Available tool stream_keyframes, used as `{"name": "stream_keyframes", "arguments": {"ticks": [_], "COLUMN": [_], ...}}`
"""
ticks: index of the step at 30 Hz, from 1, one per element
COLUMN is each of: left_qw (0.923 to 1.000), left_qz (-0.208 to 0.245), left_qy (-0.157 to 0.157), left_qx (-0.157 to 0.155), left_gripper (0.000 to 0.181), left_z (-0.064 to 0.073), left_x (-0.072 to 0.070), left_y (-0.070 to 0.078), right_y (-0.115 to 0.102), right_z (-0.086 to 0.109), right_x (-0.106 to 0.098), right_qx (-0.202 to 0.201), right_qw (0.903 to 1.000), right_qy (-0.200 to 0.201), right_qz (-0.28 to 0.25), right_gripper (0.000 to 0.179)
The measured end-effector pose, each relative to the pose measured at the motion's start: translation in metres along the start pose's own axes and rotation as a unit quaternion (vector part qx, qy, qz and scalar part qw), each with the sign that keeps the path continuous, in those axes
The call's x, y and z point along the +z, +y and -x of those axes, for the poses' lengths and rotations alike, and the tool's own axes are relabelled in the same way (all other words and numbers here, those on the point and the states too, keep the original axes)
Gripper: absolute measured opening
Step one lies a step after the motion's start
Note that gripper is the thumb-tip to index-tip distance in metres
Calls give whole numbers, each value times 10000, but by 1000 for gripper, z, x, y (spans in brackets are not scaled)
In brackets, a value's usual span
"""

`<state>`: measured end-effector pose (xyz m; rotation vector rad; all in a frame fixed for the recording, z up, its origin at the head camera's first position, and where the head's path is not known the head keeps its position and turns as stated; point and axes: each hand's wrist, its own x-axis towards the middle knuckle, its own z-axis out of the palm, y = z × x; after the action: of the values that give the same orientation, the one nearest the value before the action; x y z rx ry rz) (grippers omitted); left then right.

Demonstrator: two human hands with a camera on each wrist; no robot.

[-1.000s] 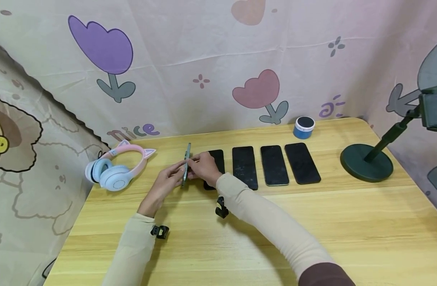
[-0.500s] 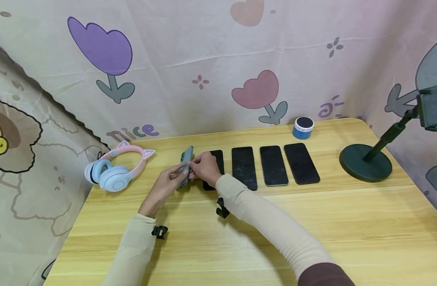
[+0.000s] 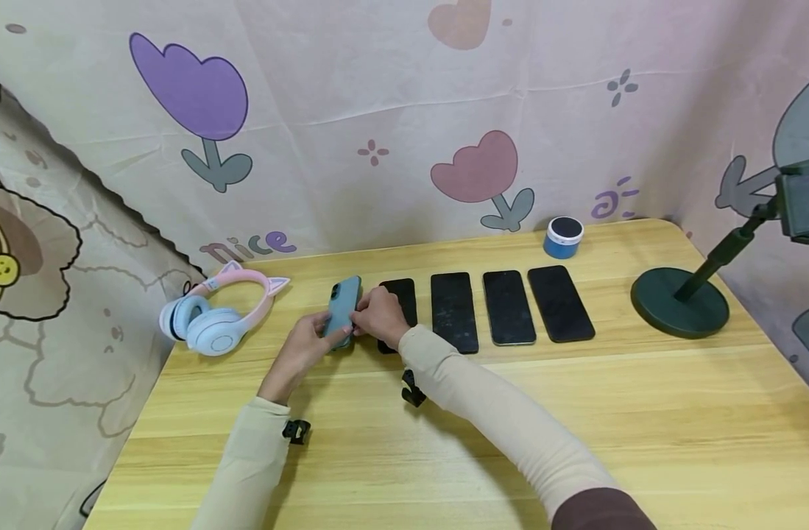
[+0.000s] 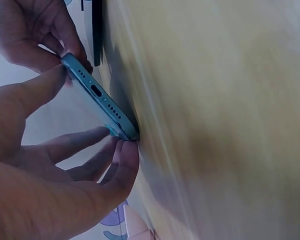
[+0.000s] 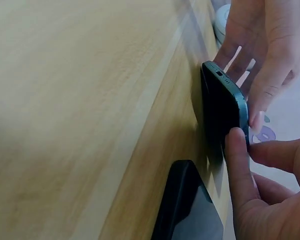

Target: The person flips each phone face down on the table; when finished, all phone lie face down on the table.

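Observation:
A light blue phone (image 3: pixel 341 303) is tilted on edge above the table, its back with the camera facing up in the head view. My left hand (image 3: pixel 302 346) holds it, fingers at its left edge and thumb near its lower right corner. My right hand (image 3: pixel 383 316) pinches the right edge between thumb and finger. In the left wrist view, the end of the phone (image 4: pixel 96 91) shows its charging port, and its left edge is close to the tabletop. The dark screen of the phone (image 5: pixel 217 107) faces down in the right wrist view. A black phone (image 3: pixel 404 294) lies partly hidden under my right hand.
Three more black phones, the nearest a smudged phone (image 3: pixel 453 313), lie in a row to the right. Cat-ear headphones (image 3: pixel 218 327) are at the left. A small blue speaker (image 3: pixel 563 239) and a green stand (image 3: pixel 679 302) occupy the right side of the wooden table (image 3: pixel 444 442).
The light blue phone has turned from nearly upright on its edge to leaning left, so its back now faces up. Both hands have kept hold of it and moved little.

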<state>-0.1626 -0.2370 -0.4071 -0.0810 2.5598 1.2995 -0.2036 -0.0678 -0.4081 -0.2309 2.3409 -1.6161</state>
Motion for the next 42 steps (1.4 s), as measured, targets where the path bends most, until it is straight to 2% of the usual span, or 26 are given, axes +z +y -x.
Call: {"name": "stream_keyframes", "arguments": {"ticks": [8,12,18,21,27,36,42], "left_qw": [9992,9986,9985,9985,9983,9982,9975], "left_qz": [-344,-444,-496,-482,-486,-522,-574], "left_qy": [154,192,206,218,198,172,362], "left_qx": [-126,-194,-93,-140,-251,-258,-208], "left_gripper": [77,80,78,79,83,79,78], "left_z": [0,1,1,0,0,1,3], "left_x": [-2,-2,-2,-2,-3,-6,-7], "left_y": [-1,0,1,1,2,2,4], "right_y": [1,0,0,0,0,-2,-7], "right_z": [1,1,1,1,0,0,2], "right_x": [4,5,6,7,6,3,-3], "right_qx": [-4,16,66,20,-21,-94,-95], "right_qw": [9978,9966,9923,9901,9879,9863,9846], "right_qy": [-69,-93,-191,-250,-325,-376,-576], "right_qz": [663,822,1222,1378,1517,1604,1645], "right_gripper": [14,24,49,54,52,51,47]}}
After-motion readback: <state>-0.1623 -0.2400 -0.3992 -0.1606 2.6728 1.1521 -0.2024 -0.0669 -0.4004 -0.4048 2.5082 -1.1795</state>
